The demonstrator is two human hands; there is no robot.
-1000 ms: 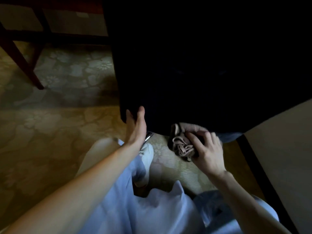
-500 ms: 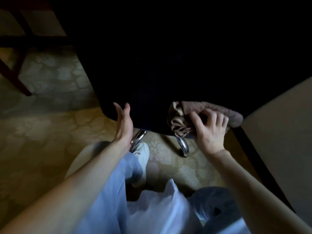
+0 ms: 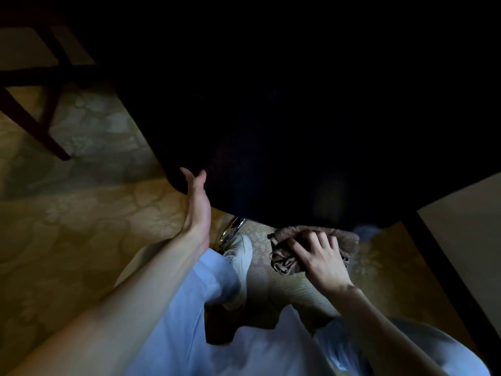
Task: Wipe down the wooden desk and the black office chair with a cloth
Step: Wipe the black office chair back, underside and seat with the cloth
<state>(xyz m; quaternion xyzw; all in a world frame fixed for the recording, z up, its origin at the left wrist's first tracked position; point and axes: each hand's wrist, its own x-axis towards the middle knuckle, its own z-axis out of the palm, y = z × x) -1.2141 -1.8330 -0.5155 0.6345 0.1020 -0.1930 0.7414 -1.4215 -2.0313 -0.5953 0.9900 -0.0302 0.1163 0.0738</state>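
The black office chair [image 3: 284,118] fills the upper middle of the head view as a large dark mass, its detail lost in shadow. My left hand [image 3: 196,207] lies flat with straight fingers against the chair's lower left corner. My right hand [image 3: 322,256] grips a bunched brown cloth [image 3: 284,260] and holds it against the chair's lower edge. A chrome leg of the chair base [image 3: 233,230] shows just under the seat, between my hands. The wooden desk's dark legs [image 3: 40,115] stand at the upper left.
Patterned tan carpet [image 3: 81,226] covers the floor. A pale wall with a dark skirting strip [image 3: 444,270] runs along the right side. My light blue trousers and a white shoe [image 3: 238,256] sit directly below the chair.
The cloth and my right hand have moved down along the chair to its bottom edge. My left hand stays flat at the chair's left corner. The camera view shifted slightly.
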